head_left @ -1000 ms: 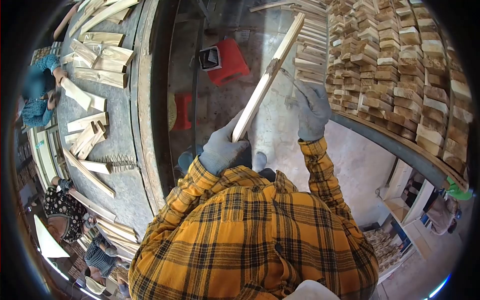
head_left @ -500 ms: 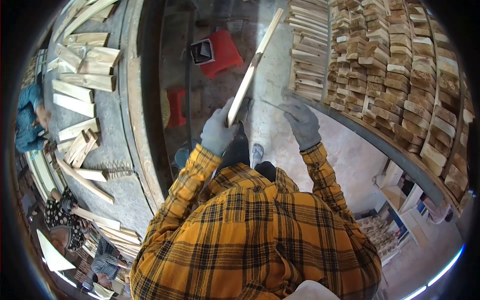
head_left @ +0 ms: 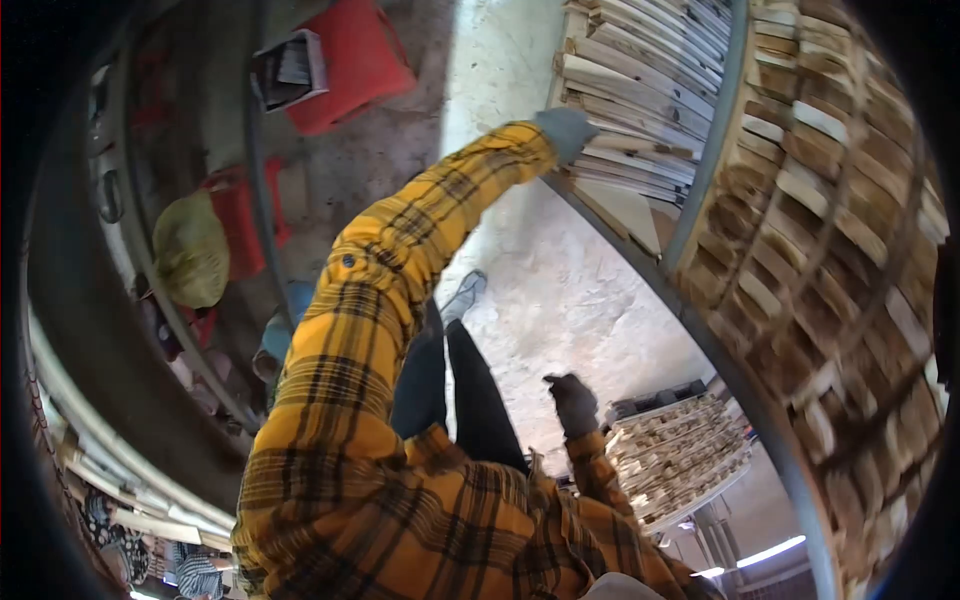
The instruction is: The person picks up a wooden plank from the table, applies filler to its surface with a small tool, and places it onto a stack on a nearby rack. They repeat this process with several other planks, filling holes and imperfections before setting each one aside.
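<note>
Your left grip (head_left: 566, 135) is at the upper centre of the frame, arm stretched out, against the left ends of a bed of thin wooden strips (head_left: 650, 88). One dark-marked strip (head_left: 640, 147) runs rightward from your fingertips, lying among the others at the upper right of centre. Whether your left grip is closed on it cannot be determined; the fingers are mostly hidden behind the glove's back.

Your right grip (head_left: 573, 403) is below centre, gloved, well apart from the strips and over the pale floor (head_left: 610, 290). Its fingers look partly bent, but blur and shadow prevent telling whether they hold anything.

A grey metal bar (head_left: 712, 140) stands between the strips and the tightly stacked wood blocks (head_left: 815, 205) that fill the right side. A further wood stack (head_left: 680, 455) is seen at lower right of centre, just beyond your right grip.

At the upper left, a red stool (head_left: 365, 75) carries a dark box with a pale rim (head_left: 290, 72). Below it, a yellowish bag (head_left: 190, 250) is beside a second red item (head_left: 232, 225). Your sandalled foot (head_left: 465, 296) rests on the floor near centre.
</note>
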`<state>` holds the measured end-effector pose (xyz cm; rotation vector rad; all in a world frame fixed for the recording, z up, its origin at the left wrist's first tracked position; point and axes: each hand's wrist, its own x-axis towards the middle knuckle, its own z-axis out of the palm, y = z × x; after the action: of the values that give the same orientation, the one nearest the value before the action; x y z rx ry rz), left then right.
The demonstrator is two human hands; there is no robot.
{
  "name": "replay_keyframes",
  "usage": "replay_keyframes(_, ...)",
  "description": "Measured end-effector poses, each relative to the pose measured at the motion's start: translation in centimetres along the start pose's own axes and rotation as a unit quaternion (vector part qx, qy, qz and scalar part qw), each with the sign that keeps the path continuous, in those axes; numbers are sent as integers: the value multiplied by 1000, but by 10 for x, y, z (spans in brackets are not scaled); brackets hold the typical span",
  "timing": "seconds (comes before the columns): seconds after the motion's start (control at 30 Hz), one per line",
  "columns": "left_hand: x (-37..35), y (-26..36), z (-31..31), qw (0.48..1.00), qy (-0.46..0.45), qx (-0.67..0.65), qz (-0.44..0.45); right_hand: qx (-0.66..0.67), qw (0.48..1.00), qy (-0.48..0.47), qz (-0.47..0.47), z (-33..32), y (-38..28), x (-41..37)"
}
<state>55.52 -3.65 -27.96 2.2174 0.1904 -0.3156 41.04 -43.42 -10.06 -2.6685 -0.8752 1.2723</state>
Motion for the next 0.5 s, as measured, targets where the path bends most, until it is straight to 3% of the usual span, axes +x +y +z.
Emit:
replay_keyframes(0.07, 40, 15, 26, 1000, 10, 7, 28, 57, 995, -27, 73, 8, 2, -9)
replay_keyframes(0.23, 114, 43, 105, 993, 48, 38, 97, 69, 991, -39, 106, 33, 24, -24)
replay_keyframes(0.3, 134, 49, 139, 995, 83, -5, 52, 25, 991, -68, 113, 32, 14, -16)
replay_keyframes(0.37, 151, 50, 160, 993, 94, 18, 70, 53, 989, -65, 124, 33, 7, -9)
replay_keyframes(0.43, 148, 54, 156, 980, 80, 106, 147, 80, 986, -70, 127, 31, 4, -13)
replay_keyframes(0.5, 146, 49, 158, 972, 90, 89, 199, 69, 985, -96, 129, 32, -4, -9)
